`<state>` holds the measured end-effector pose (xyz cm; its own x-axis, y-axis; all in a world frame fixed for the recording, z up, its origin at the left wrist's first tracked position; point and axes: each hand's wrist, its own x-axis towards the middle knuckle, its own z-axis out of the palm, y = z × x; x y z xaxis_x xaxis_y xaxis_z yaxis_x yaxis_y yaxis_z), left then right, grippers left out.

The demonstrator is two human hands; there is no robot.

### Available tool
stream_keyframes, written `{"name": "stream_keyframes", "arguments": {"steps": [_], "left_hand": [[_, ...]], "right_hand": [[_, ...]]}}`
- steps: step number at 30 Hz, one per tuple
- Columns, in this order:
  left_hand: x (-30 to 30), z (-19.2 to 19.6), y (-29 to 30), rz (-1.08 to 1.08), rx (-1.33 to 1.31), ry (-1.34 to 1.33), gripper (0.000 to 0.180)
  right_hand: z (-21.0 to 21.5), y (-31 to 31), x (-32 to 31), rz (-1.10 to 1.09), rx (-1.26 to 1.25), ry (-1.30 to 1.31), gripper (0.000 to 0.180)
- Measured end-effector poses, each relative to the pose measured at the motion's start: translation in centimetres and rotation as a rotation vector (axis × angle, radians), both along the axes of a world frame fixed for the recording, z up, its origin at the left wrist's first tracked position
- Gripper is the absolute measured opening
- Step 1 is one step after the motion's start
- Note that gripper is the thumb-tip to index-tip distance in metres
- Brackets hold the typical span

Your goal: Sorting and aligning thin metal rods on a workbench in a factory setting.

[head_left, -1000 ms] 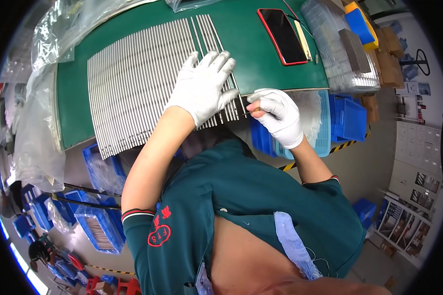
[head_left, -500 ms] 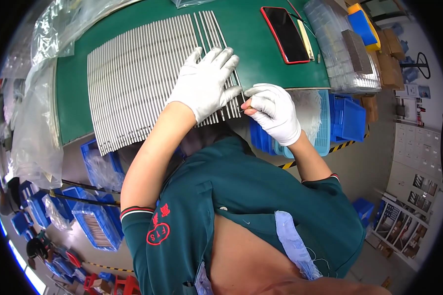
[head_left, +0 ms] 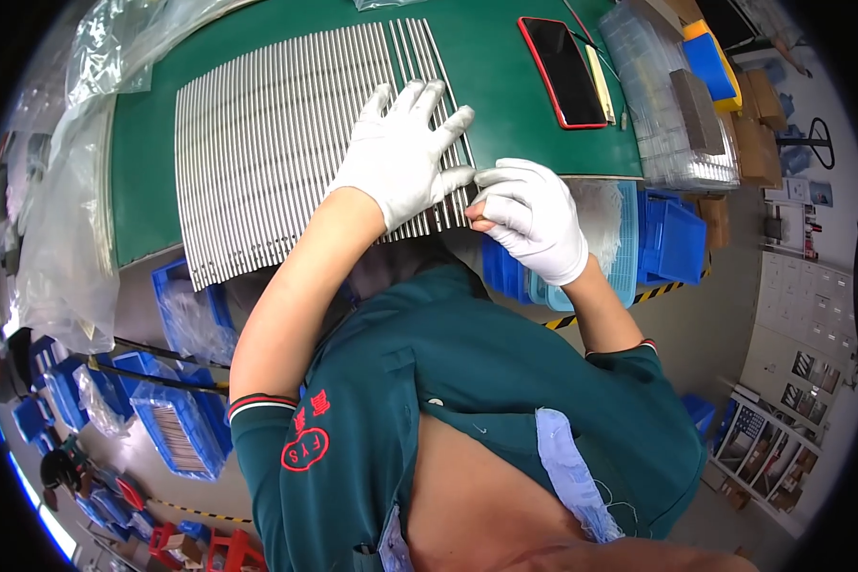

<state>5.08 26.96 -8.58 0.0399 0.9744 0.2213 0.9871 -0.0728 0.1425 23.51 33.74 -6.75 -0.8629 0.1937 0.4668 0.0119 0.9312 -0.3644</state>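
Many slim silvery metal rods (head_left: 276,143) lie side by side in a wide row, their near ends reaching the table's front edge. At the right of the row, several rods are spaced apart with green gaps between them. My left hand (head_left: 396,157), in a white glove, rests on these right-hand rods with fingers spread and its thumb toward the rightmost one. Beside that rod's near end, my right hand (head_left: 536,224) has its gloved fingers pinched together, with bare fingertips showing. Whatever sits in the pinch is too small to make out.
A red-cased phone (head_left: 564,74) lies on the green table (head_left: 491,95). Clear plastic trays (head_left: 653,105) are stacked at the right edge. Below the table stand a light-blue basket (head_left: 624,243) and blue bins (head_left: 675,234). Plastic sheeting (head_left: 62,248) hangs at the left.
Both hands stay at nearly the same place. My left hand's fingers have shifted slightly, the index finger spreading to the right. The view has moved a little.
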Motion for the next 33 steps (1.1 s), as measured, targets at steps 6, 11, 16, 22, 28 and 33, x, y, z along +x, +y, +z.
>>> {"name": "stream_keyframes", "arguments": {"steps": [6,11,16,22,28,33], "left_hand": [[0.5,-0.2,0.4,0.019,0.003,0.013,0.06],[0.7,0.0,0.6,0.019,0.006,0.014,0.061],[0.7,-0.2,0.7,0.018,0.003,0.032,0.062],[0.7,-0.2,0.7,0.012,0.035,0.037,0.061],[0.9,-0.3,0.9,0.026,0.013,0.027,0.062],[1.0,-0.4,1.0,0.023,0.018,0.04,0.062]], "right_hand": [[-0.6,0.5,-0.2,0.016,-0.141,0.081,0.014],[-0.7,0.7,-0.3,0.016,-0.116,0.059,0.014],[0.6,0.3,-0.8,0.042,0.066,0.021,0.015],[0.2,0.4,-0.7,0.038,0.1,-0.066,0.014],[0.1,0.2,-0.5,-0.01,0.028,-0.005,0.012],[0.3,-0.1,-0.3,-0.044,-0.023,0.076,0.011]]}}
